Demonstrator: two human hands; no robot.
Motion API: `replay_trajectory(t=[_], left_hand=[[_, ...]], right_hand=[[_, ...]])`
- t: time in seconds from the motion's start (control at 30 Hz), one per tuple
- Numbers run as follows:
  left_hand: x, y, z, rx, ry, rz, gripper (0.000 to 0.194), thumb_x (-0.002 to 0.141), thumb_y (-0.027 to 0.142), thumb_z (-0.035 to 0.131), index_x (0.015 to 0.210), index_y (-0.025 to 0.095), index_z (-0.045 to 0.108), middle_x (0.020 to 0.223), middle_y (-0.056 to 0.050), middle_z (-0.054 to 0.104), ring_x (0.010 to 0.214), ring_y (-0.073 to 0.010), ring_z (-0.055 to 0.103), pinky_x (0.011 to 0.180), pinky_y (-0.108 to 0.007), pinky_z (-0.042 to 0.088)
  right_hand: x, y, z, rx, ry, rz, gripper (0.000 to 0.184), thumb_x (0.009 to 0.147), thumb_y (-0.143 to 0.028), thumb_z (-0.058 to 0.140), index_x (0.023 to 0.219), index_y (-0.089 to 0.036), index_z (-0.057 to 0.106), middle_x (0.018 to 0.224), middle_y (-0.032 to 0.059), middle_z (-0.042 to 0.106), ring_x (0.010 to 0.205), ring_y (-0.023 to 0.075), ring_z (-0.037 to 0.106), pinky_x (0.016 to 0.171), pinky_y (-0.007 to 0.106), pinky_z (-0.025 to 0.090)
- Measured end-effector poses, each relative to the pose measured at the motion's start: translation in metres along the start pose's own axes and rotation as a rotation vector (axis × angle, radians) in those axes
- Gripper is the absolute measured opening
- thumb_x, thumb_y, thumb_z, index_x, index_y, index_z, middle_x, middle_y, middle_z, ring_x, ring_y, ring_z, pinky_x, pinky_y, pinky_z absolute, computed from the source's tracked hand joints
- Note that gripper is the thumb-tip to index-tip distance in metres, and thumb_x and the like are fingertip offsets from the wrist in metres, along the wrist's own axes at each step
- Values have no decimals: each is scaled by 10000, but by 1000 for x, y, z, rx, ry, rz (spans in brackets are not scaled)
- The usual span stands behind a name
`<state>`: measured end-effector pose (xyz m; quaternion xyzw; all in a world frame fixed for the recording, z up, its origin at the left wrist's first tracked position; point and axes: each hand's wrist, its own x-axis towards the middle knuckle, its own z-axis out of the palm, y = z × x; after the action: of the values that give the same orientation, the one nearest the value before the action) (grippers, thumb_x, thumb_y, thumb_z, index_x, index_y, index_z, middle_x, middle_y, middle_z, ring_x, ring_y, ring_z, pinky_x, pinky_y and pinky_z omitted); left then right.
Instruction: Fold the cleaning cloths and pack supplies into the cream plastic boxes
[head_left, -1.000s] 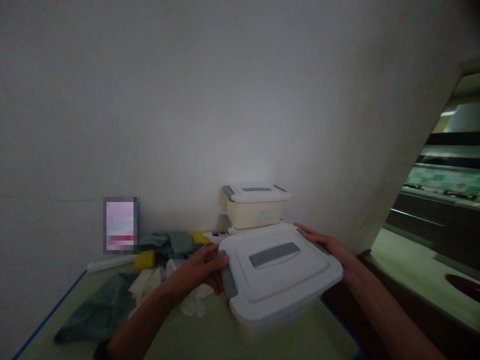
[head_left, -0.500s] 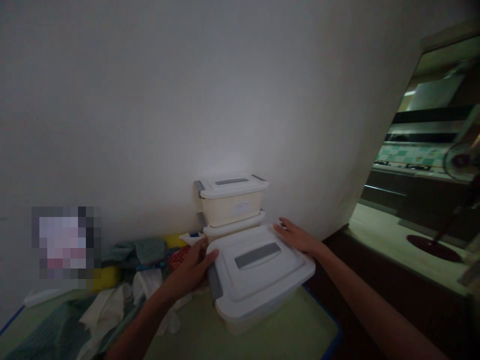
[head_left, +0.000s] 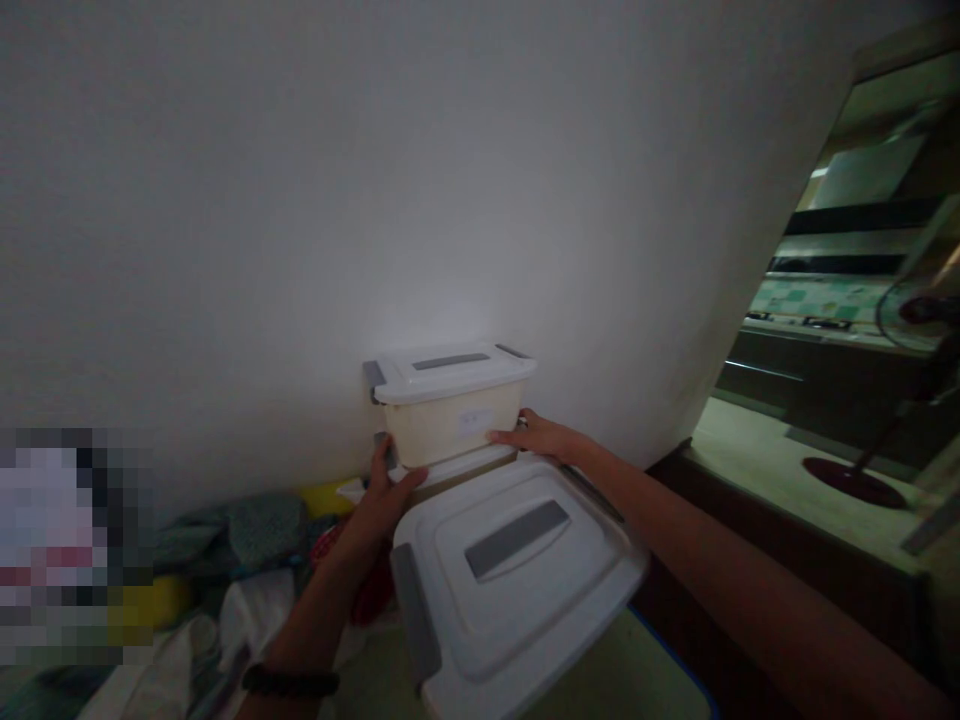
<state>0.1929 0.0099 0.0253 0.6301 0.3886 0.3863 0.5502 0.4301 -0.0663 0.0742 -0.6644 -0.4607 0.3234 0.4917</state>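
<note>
Take the pale upper box (head_left: 431, 428) as your clock centre, twelve towards the wall (head_left: 450, 200); it sits with its white lid on, stacked on the lower box (head_left: 466, 461), whose lid shows as a band beneath it; your left hand (head_left: 394, 488) is at seven o'clock, thumb along the front of the lower box's lid and fingers up by its left end; your right hand (head_left: 546, 438) is at four, thumb against the upper box's front near the bottom, fingers at the right end; both hands span the stack with thumbs and fingers spread, though I cannot tell whether either is gripping; the near box (head_left: 517, 600), lidded with a grey handle, lies at five, between your forearms; at eight are crumpled cloths (head_left: 266, 530); at three, well apart, stands a fan (head_left: 855, 484) on a red base.
</note>
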Motion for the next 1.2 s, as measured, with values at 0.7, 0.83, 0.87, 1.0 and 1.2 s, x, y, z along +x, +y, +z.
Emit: replay_trajectory(t=[0.7, 0.83, 0.87, 1.0, 1.2], left_hand=[[-23, 44, -7, -306, -36, 338, 853, 767, 314, 607, 1425, 257, 69, 1488, -76, 253, 1312, -240, 329, 1044, -337, 338], [-37, 66, -14, -331, -69, 407, 995, 678, 264, 699, 1416, 294, 32, 1507, -67, 196, 1311, -261, 329, 1035, -356, 356], [-40, 72, -15, -338, -74, 403, 995, 674, 251, 702, 1414, 302, 39, 1504, -65, 207, 1306, -263, 339, 1031, -365, 363], [-51, 99, -16, -363, -94, 312, 908, 726, 238, 666, 1414, 283, 75, 1441, -82, 351, 1255, -256, 419, 1011, -388, 394], [-84, 131, -11, -360, -172, 218, 891, 767, 231, 649, 1429, 269, 54, 1422, -88, 389, 1221, -240, 460, 1003, -365, 407]], right_hand=[[-2, -50, 6, 21, 83, -482, 568, 564, -348, 789, 1064, -184, 575, 1140, 83, 634, 1071, 239, 560, 985, 433, 383], [-17, -84, -1, 1, 59, -540, 545, 563, -341, 794, 1049, -200, 592, 1109, 68, 648, 1036, 240, 575, 978, 436, 389], [-21, -91, -2, -2, 55, -545, 540, 568, -343, 793, 1048, -200, 593, 1106, 69, 649, 1029, 240, 577, 973, 435, 394], [-41, -111, -10, 2, 60, -520, 496, 627, -399, 753, 1054, -199, 601, 1129, 81, 641, 1039, 248, 572, 969, 443, 396], [-80, -119, -20, 104, 114, -268, 570, 758, -705, 401, 1099, -299, 613, 1157, 55, 638, 1097, 308, 544, 902, 519, 425]])
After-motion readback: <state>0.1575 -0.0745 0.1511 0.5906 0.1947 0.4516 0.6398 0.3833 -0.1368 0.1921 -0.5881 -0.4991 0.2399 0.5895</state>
